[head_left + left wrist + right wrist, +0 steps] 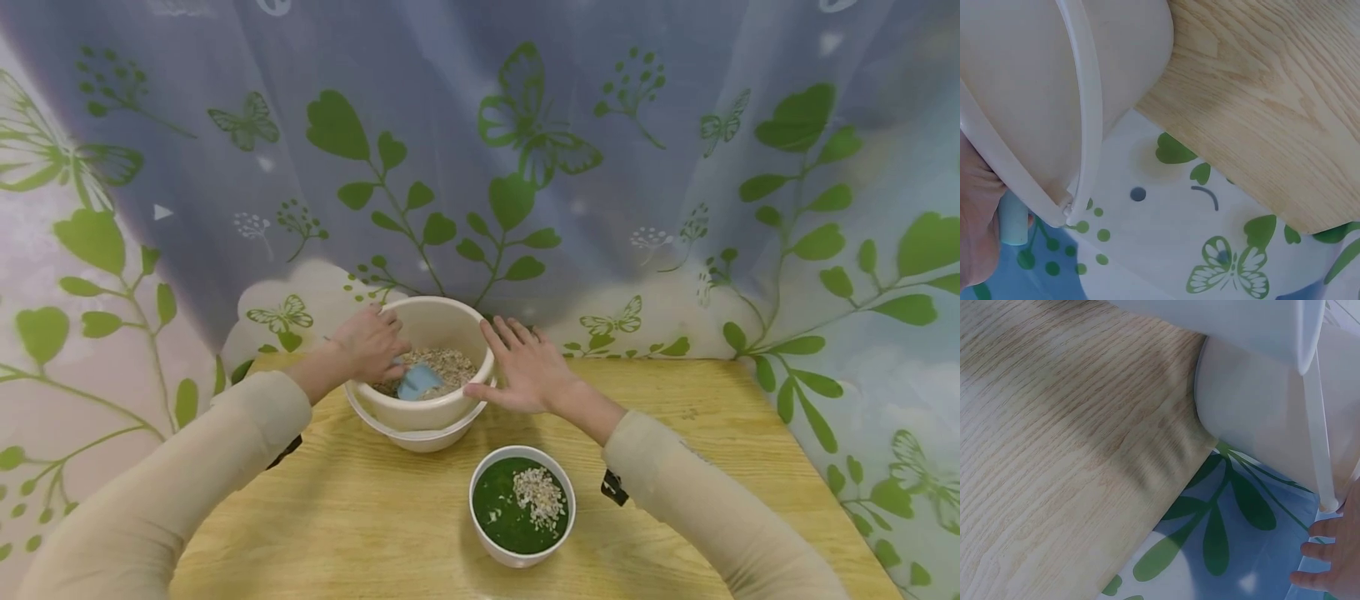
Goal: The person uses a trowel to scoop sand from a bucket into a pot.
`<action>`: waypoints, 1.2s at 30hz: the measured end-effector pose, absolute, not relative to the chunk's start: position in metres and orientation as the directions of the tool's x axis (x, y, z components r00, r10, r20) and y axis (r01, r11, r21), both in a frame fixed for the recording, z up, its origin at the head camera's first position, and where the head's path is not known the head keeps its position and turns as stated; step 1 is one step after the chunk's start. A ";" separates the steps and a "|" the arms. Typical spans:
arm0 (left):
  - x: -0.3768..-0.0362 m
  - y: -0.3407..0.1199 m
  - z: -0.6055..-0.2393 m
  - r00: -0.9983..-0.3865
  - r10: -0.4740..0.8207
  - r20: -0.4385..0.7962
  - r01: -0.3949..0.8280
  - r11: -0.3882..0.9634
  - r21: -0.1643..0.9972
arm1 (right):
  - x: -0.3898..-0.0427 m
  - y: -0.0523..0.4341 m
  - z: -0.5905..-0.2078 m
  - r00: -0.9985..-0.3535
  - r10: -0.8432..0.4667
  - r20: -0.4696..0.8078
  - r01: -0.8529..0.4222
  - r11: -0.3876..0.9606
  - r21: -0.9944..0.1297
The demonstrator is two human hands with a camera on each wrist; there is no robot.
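My left hand (371,343) reaches over the left rim of a cream bucket (420,412) and grips a light-blue scoop (420,381) by its handle. The scoop's blade lies in pale flakes or grain (450,364) inside the bucket. In the left wrist view, the end of the scoop handle (1014,219) sticks out from my hand. My right hand (528,367) is at the bucket's right rim, its fingers straight and spread and the thumb over the edge. The bucket's bail (1088,94) hangs down against its front.
Nearer to me stands a white bowl (517,560), dark green inside, with a small heap of similar grain (538,497). Both containers are on a wooden table (660,467), the bucket close to its back edge. A curtain printed with leaves and butterflies (450,125) hangs behind it.
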State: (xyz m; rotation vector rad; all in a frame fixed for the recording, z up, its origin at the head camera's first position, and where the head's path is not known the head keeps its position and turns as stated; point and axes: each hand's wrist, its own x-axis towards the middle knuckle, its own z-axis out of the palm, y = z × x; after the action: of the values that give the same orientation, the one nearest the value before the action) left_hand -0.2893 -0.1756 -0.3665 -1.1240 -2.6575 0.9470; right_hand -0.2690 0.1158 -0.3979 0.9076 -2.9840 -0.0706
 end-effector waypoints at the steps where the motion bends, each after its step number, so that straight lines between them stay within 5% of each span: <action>1: -0.289 -0.175 -0.366 -0.718 0.684 -0.132 0.614 0.532 -0.583 | -0.269 0.116 -0.398 -0.832 -0.555 0.009 -0.554 0.831 0.052; 28: -0.286 -0.176 -0.366 -0.721 0.680 -0.132 0.630 0.564 -0.534 | -0.269 0.117 -0.400 -0.833 -0.553 0.027 -0.552 0.833 0.040; 36: -0.287 -0.179 -0.366 -0.732 0.672 -0.115 0.647 0.633 -0.425 | -0.269 0.117 -0.400 -0.828 -0.560 0.022 -0.559 0.829 0.030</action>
State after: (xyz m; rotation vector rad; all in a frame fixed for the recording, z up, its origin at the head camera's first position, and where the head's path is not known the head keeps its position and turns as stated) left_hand -0.2865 -0.1787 -0.3662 -1.1275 -2.7892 0.6932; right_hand -0.2691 0.1174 -0.4000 0.9106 -2.9756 -0.0347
